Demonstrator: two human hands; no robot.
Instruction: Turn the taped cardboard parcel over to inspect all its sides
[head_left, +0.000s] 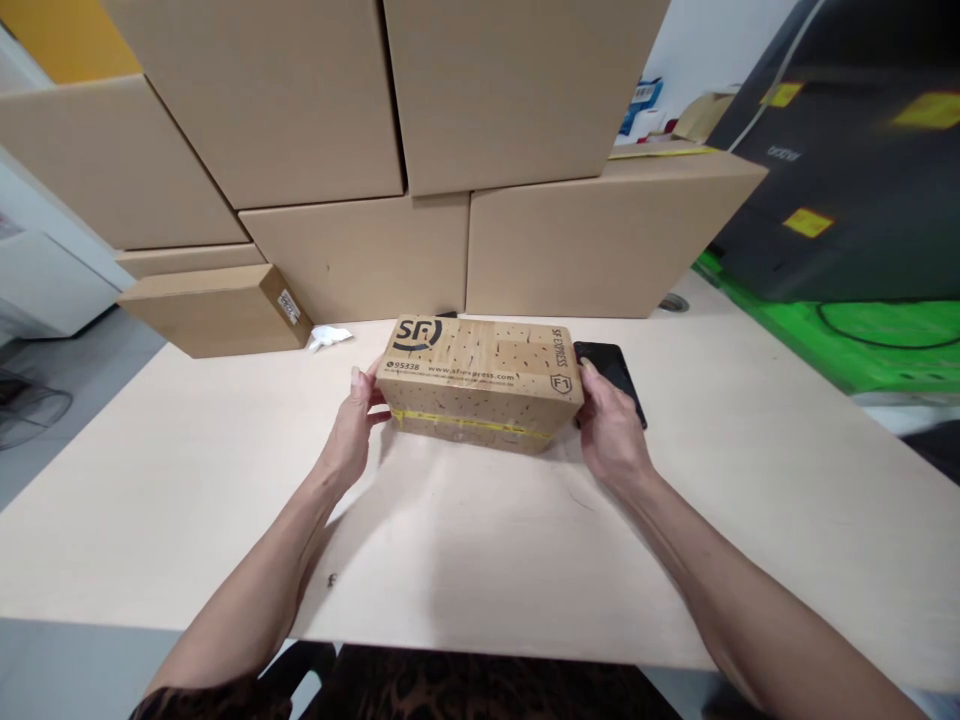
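While shut with contents unseen, parcel box (480, 385) between left hand (351, 430) and right hand (611, 432), fingers wrapped on its ends

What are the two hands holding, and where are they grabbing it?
Both hands hold the small cardboard box by its two short ends: the left hand on its left end, the right hand on its right end, over the table.

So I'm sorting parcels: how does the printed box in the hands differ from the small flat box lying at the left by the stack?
The SF Express box carries black logos and yellow tape; the flat box is plain apart from a small white label. The SF Express box is gripped at both ends by the left hand and right hand; the flat box lies untouched. Both are brown cardboard.
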